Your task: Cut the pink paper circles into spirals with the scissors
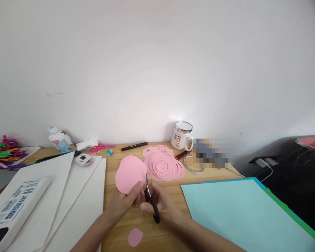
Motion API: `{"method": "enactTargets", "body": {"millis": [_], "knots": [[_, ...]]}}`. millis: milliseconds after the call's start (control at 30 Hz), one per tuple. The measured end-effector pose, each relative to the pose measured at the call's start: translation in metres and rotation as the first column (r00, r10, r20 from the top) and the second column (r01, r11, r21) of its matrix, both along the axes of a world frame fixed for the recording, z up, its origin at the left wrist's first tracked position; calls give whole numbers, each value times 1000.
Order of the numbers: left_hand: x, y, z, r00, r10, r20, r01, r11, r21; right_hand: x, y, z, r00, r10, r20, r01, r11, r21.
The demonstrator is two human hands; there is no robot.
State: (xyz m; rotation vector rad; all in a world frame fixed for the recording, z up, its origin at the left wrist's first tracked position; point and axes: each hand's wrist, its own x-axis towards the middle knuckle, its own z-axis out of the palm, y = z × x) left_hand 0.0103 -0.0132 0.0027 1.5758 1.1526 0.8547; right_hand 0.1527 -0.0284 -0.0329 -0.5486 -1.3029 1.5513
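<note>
Pink paper circles [130, 174], at least two overlapping, are pinched at their lower edge by my left hand [128, 199]. My right hand [164, 203] grips a pair of scissors [152, 204] with black handles. The blades point up and lie against the right edge of the paper; whether they are parted I cannot tell. Just behind my hands is a pile of pink paper pieces [162, 164], some cut into rings or spirals. A small pink paper piece [135, 237] lies on the wooden table [115, 224] in front of me.
A white mug [182, 136] stands by the wall, near a black marker [134, 146] and pink scissors [105, 147]. White sheets [81, 196] and a white box [18, 206] occupy the left. Light-blue paper [233, 206] covers the right. A white bottle [60, 139] leans at back left.
</note>
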Motion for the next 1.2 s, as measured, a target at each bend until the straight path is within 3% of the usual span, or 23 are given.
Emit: {"method": "enactTargets", "body": {"millis": [500, 833, 1200], "knots": [[0, 0, 2, 999, -13, -30, 12, 1000, -28, -5, -3, 3, 997, -69, -32, 70, 997, 33], [-8, 3, -14, 999, -47, -18, 46, 996, -71, -6, -4, 9, 997, -16, -81, 12, 999, -49], [-7, 6, -8, 991, -133, 28, 136, 982, -129, -7, -4, 11, 995, -31, -92, 30, 999, -18]]}}
